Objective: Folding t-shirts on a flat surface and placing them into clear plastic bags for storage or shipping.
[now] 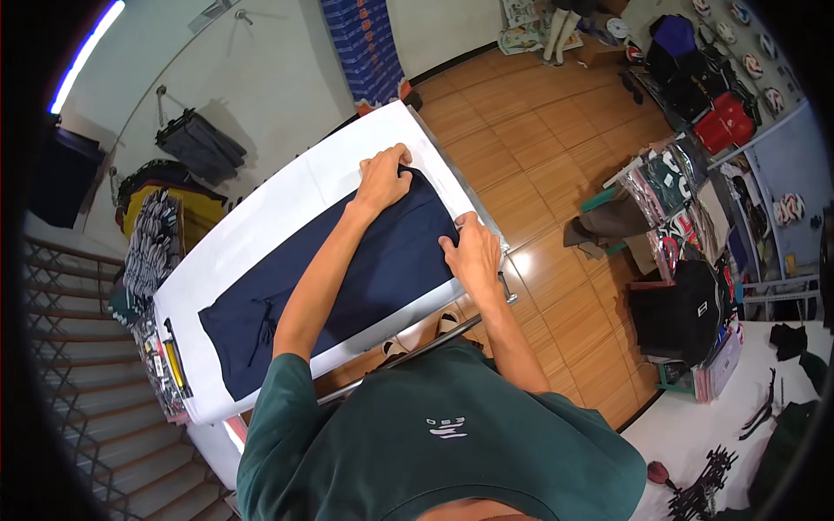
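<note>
Navy drawstring trousers (pixel 384 280) lie flat and folded lengthwise on a white tabletop (pixel 273 202). Their drawstring (pixel 266 322) shows near the waistband end at the left. My left hand (pixel 384 179) holds the far corner of the opposite end, its thumb and fingers on either side of the fabric edge. At the nearer corner of that same end, my right hand (pixel 474 254) grips the edge between thumb and fingers. Slight creases run across the cloth between my hands.
A yellow-handled cutter (pixel 174 365) lies at the table's left end. A metal rail (pixel 404 358) runs along the near side. Garments hang on wall hooks (pixel 199 143) at the left. Across the tiled floor (pixel 541 163), packed clothes (pixel 671 189) and a black bag (pixel 677 312) are stacked.
</note>
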Tool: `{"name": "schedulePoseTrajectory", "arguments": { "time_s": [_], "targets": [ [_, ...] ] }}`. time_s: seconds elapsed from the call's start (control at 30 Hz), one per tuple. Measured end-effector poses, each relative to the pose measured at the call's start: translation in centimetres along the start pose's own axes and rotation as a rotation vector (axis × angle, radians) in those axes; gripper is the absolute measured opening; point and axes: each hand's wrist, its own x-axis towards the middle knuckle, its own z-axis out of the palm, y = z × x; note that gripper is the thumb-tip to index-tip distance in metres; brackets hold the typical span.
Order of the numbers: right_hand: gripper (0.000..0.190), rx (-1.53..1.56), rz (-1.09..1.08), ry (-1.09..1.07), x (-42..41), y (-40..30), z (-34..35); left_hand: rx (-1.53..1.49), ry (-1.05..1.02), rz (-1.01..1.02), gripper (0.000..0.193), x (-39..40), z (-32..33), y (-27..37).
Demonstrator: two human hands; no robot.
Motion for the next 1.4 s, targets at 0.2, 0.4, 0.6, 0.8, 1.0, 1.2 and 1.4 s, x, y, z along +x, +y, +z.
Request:
{"name": "schedulePoseTrajectory", "arguments": {
  "time_s": [0.2, 0.4, 0.6, 0.8, 1.0, 1.2, 1.4],
  "targets": [
    [0.022, 0.109, 0.051, 0.006, -0.2, -1.2, -0.7, 0.016, 0.124, 0.073, 0.023, -2.6, -2.0, 0.2],
    [0.029, 0.261, -0.009, 0.064, -1.9, -4.2, -0.4, -0.247, 0.267, -0.11, 0.018, -6.5, -4.5, 0.0],
    [0.033, 0.406, -0.077, 0.015, -4.9, -9.9, 1.5, -0.915, 0.149, -0.352, 0.021, -11.9, -9.8, -1.0],
    [0.034, 0.479, -0.109, -0.163, -10.2, -17.8, 5.8, -0.955, 0.171, -0.348, 0.022, -19.4, -17.1, -5.0],
    [0.035, 0.489, -0.184, -0.311, -16.1, -26.5, 13.0, -0.906, 0.174, -0.356, 0.023, -28.5, -24.5, -11.9],
    [0.034, 0.447, -0.321, -0.417, -21.1, -33.4, 20.9, -0.934, 0.174, -0.396, 0.023, -36.7, -29.7, -18.7],
    [0.032, 0.383, -0.468, -0.475, -24.8, -37.5, 26.4, -0.861, 0.247, -0.434, 0.026, -42.7, -31.8, -23.7]
  ]
}}
